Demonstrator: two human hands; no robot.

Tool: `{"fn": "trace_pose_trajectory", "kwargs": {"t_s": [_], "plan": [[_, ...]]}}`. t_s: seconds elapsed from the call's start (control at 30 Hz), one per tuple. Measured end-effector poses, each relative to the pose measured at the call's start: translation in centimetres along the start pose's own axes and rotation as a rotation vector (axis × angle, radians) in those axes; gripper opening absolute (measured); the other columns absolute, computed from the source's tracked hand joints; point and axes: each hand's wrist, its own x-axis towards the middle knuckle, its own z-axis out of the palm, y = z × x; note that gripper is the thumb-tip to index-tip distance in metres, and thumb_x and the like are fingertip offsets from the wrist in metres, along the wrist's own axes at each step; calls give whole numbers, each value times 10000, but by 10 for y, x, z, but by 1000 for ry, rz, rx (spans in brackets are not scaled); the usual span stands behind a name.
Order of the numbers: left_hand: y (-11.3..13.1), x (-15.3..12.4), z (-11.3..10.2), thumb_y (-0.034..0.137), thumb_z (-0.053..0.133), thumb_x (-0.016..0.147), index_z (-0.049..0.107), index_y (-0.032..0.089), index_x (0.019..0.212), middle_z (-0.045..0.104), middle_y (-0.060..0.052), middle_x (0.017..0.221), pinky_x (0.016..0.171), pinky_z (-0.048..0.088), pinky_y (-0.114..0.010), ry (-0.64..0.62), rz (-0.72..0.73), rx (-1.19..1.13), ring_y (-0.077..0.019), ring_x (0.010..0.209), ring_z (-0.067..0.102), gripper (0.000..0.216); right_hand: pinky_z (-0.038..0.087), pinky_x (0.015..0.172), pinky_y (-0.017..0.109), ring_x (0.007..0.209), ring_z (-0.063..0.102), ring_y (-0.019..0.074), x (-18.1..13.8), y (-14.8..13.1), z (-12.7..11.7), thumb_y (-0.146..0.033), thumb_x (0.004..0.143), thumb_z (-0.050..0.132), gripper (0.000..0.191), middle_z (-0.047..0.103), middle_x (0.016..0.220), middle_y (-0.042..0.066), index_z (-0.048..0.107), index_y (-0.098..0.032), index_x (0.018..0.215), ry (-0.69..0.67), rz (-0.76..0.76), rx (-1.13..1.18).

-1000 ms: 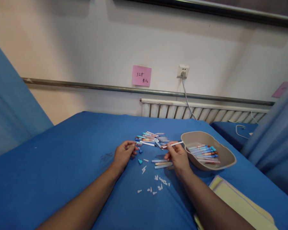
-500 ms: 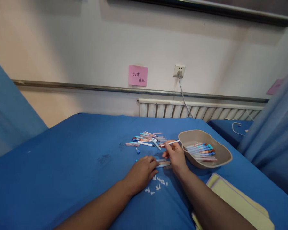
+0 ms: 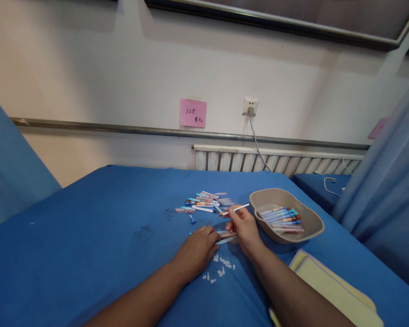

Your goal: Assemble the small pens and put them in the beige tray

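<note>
My right hand (image 3: 244, 228) is closed, pinching a thin white pen refill (image 3: 240, 207) with a brownish tip between thumb and fingers, held up off the bed. To its left, my left hand (image 3: 198, 249) lies low with fingers curled over several pens (image 3: 227, 239) on the blue cover; their other ends are hidden beneath it. Beyond both hands is a loose pile of pens and white refills (image 3: 206, 200). A small blue pen part (image 3: 192, 220) sits just in front of that pile. Small white tips (image 3: 221, 272) are scattered close to my left hand.
A beige basin (image 3: 315, 225) holding several pens stands on the right. Nearer me, a folded yellow cloth (image 3: 334, 290) lies partly behind my right forearm. The blue-covered bed (image 3: 88, 236) meets a wall with a radiator (image 3: 231, 161); blue curtains (image 3: 385, 168) hang at the sides.
The view has tilted slightly upward and shifted right. Both hands keep nearly the same pose, the right with the refill, the left over the pens.
</note>
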Motion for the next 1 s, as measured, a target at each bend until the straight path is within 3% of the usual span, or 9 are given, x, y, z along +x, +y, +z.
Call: {"fn": "trace_pose_trajectory", "kwargs": {"t_s": [0.23, 0.6, 1.0], "plan": [[-3, -2, 3, 214, 458, 863, 576, 199, 912, 592, -52, 887, 734, 402, -321, 23, -6, 31, -218, 855, 531, 129, 340, 361, 169, 374, 498, 57, 1, 2, -1, -489, 671, 685, 369, 681, 751, 2, 535, -183, 814, -14, -1, -13], [-12, -5, 3, 183, 406, 879, 557, 207, 995, 562, -52, 962, 774, 430, -290, 112, 24, -146, -182, 882, 534, 192, 341, 357, 177, 377, 513, 73, 4, 4, -3, -495, 657, 685, 373, 677, 710, -12, 534, -192, 814, -7, 8, -30], [-20, -4, -1, 296, 350, 919, 572, 220, 995, 617, -42, 932, 801, 439, -312, 201, -98, -245, -189, 892, 561, 247, 344, 364, 172, 385, 517, 74, 4, 0, -4, -535, 667, 661, 413, 676, 719, 10, 516, -184, 829, -7, -2, -58]]}}
